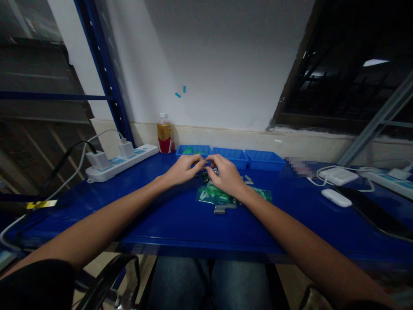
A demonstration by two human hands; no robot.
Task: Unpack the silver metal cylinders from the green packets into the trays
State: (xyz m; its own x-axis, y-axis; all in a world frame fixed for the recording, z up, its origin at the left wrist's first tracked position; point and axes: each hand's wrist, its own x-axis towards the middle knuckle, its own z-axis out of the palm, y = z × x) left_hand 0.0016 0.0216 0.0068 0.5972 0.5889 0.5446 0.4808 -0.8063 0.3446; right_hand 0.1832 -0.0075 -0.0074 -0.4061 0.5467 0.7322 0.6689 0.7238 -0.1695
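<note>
Working neatly on the blue table, before the blue trays, asks for small, steady movements above the green plastic. The left grip and right grip are pinched close together; whether either grasps a part, I cannot tell. Pinching low helps: slips would land near the grey metal pieces at the plastic's near edge.

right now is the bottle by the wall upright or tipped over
Upright: the bottle has its white cap at the top and its base down at the blue table.
</note>
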